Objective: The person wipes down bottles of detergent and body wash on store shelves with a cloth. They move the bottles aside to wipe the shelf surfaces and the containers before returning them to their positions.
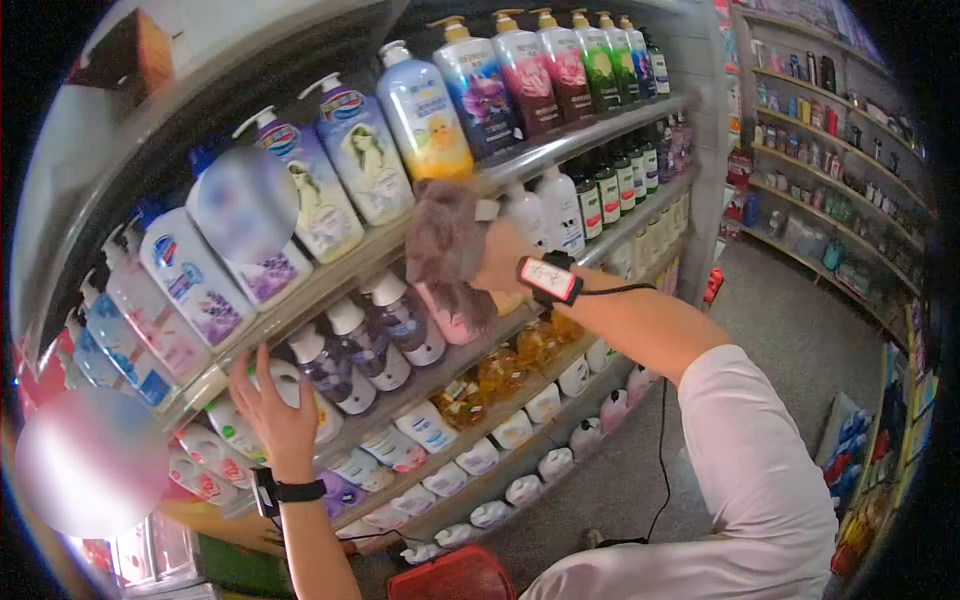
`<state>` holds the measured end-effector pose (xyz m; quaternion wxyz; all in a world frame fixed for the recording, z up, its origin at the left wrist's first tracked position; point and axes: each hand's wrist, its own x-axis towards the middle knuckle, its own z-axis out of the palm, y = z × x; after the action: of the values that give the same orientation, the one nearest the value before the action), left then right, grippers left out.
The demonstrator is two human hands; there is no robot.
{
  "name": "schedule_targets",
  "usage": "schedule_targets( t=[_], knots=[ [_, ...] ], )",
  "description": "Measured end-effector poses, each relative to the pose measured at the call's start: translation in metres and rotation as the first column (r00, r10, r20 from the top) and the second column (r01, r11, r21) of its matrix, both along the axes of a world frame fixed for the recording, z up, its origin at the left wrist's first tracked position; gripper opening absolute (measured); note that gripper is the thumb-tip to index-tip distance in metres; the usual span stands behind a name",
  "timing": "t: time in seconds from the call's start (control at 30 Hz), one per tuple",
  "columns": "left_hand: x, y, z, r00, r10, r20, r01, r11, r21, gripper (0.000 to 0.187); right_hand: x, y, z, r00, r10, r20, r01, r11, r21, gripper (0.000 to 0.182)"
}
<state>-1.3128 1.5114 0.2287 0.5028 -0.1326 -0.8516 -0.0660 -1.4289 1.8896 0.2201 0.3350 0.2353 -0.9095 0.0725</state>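
At the bottom of the frame a red basket point(452, 577) sits on the floor, just below the person's white sleeve point(752, 470). Lower left, the left hand point(272, 405) is raised palm-forward with fingers spread, resting against a white bottle point(292, 385) on a middle shelf; a black wristband point(288, 492) circles that wrist. Further up, in the centre, the right arm reaches diagonally from the sleeve toward the shelves, a red-edged device point(549, 279) strapped at the wrist with a thin cable trailing down. The right hand point(497, 258) is closed around a brownish cloth point(447, 250), pressing it against the shelf edge point(520, 160) under the top row of pump bottles point(425, 110). Beyond, at the far right, another rack point(835, 150) of goods lines the aisle.
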Motion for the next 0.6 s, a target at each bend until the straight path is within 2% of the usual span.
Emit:
schedule_targets(
  t=[0.03, 0.07, 0.13, 0.2, 0.23, 0.3, 0.43, 0.5, 0.6],
  knots=[
    [-0.003, 0.005, 0.0, 0.997, 0.074, -0.023, -0.074, 0.997, 0.003, 0.068, -0.003, 0.018, -0.003, 0.995, 0.015, -0.1, -0.038, 0.973, -0.227, 0.016],
    [-0.007, 0.008, 0.0, 0.988, 0.145, -0.048, -0.144, 0.989, 0.005, 0.069, 0.0, 0.035, 0.001, 0.996, 0.007, -0.092, -0.028, 0.973, -0.23, 0.016],
    [-0.013, 0.013, -0.004, 0.987, 0.149, -0.053, -0.148, 0.989, 0.015, 0.072, 0.009, 0.069, 0.016, 0.919, 0.079, -0.387, -0.155, 0.973, -0.169, 0.017],
    [-0.019, 0.019, -0.005, 0.962, 0.222, -0.158, -0.231, 0.972, -0.039, 0.072, -0.006, 0.107, 0.01, 0.906, -0.032, -0.422, 0.009, 0.998, -0.057, 0.023],
    [-0.022, 0.021, -0.004, 0.961, 0.247, -0.126, -0.251, 0.968, -0.016, 0.072, -0.014, 0.126, 0.007, 0.891, -0.082, -0.446, 0.091, 0.996, -0.002, 0.026],
    [-0.026, 0.023, -0.008, 0.953, 0.263, -0.152, -0.268, 0.963, -0.009, 0.073, -0.054, 0.169, -0.017, 0.778, -0.143, -0.612, 0.253, 0.962, 0.098, 0.026],
    [-0.029, 0.026, -0.009, 0.944, 0.279, -0.174, -0.284, 0.959, -0.006, 0.073, -0.054, 0.202, -0.024, 0.907, -0.246, -0.343, 0.184, 0.962, -0.204, 0.024],
    [-0.034, 0.025, -0.013, 0.931, 0.31, -0.192, -0.318, 0.948, -0.012, 0.073, -0.055, 0.217, -0.021, 0.915, -0.28, -0.289, 0.199, 0.939, -0.28, 0.023],
    [-0.042, 0.018, -0.016, 0.935, 0.253, -0.248, -0.267, 0.963, -0.023, 0.071, -0.055, 0.243, -0.011, 0.902, -0.324, -0.286, 0.214, 0.91, -0.355, 0.024]
  ],
)
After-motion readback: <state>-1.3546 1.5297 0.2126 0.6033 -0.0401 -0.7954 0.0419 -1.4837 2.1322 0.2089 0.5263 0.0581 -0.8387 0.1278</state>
